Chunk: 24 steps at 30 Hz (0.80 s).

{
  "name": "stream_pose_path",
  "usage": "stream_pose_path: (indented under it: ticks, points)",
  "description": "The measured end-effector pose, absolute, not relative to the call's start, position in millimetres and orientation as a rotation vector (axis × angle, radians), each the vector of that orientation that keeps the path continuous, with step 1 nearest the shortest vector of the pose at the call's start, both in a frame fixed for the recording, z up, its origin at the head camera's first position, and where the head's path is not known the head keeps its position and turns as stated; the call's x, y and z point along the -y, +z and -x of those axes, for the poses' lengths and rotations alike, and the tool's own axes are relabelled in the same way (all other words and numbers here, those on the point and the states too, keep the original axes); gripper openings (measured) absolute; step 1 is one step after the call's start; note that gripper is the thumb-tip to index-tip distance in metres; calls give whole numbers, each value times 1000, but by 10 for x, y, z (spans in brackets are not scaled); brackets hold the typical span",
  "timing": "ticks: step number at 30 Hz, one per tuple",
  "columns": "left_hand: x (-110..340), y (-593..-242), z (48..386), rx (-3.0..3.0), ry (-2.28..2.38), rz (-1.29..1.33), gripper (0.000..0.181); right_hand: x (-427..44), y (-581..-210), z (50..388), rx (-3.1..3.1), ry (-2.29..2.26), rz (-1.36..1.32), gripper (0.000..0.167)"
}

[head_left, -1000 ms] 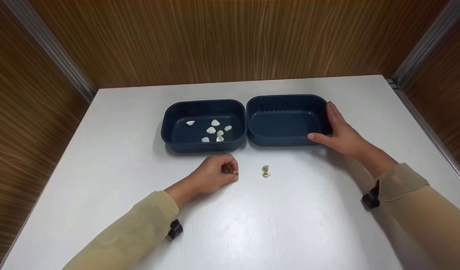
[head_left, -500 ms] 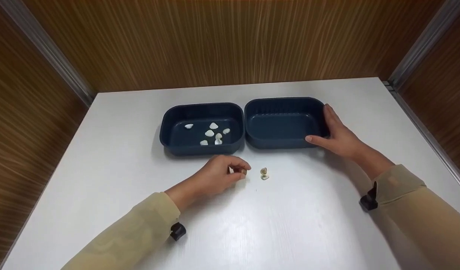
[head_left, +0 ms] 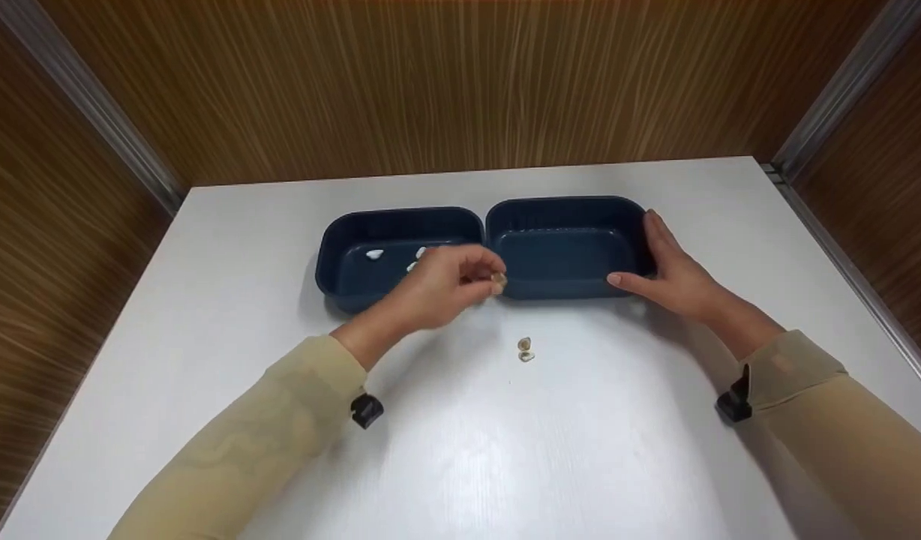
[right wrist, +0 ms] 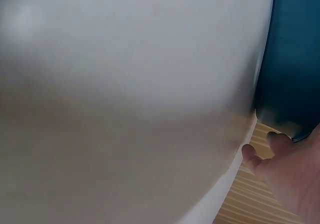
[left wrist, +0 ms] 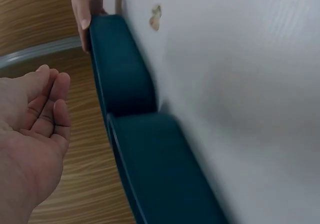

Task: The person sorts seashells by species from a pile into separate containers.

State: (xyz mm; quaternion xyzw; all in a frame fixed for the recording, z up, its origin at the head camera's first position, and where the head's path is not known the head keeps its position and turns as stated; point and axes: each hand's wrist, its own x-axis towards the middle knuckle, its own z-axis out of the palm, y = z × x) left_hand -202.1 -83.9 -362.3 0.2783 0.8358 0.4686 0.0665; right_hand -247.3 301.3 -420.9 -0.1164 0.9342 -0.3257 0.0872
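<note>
My left hand (head_left: 449, 286) pinches a small brownish seashell (head_left: 498, 282) between thumb and fingertips, raised near the front of the two boxes where they meet. In the left wrist view the fingers of that left hand (left wrist: 37, 119) come together, with the shell hidden. My right hand (head_left: 682, 277) rests against the right end of the right dark blue box (head_left: 573, 289), thumb along the front wall and straight fingers along the side. White seashells (head_left: 374, 255) lie in the left dark blue box (head_left: 340, 296), partly hidden by my left hand.
Two small brownish shells (head_left: 525, 349) lie close together on the white table (head_left: 550, 450), in front of the right box. Wood-patterned panels (head_left: 460, 90) stand at the back and both sides. The boxes sit side by side.
My left hand has picked the shell up off the table and carried it up and forward towards the boxes. My right hand has stayed at the right box.
</note>
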Motion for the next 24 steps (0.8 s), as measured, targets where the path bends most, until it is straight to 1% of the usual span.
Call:
stream_pose_path:
  ticks: [5,9,14,24]
  points:
    - [808,-3531,2205,-2600,1448,-812,19,-2988,-4216,2511,-2783,-962,360,120]
    - [731,-3528,2334,-2622,1456,-811,20,-2981,-4212,2525,-2787,-960,363,120]
    - [624,-3606,2479,-2638,1464,-733,24,-2956,-4202,2538,-2774,-952,361,121]
    - [410,-3832,2718,-2670,1471,-688,24,-3011,-4169,2522,-2781,-940,363,119]
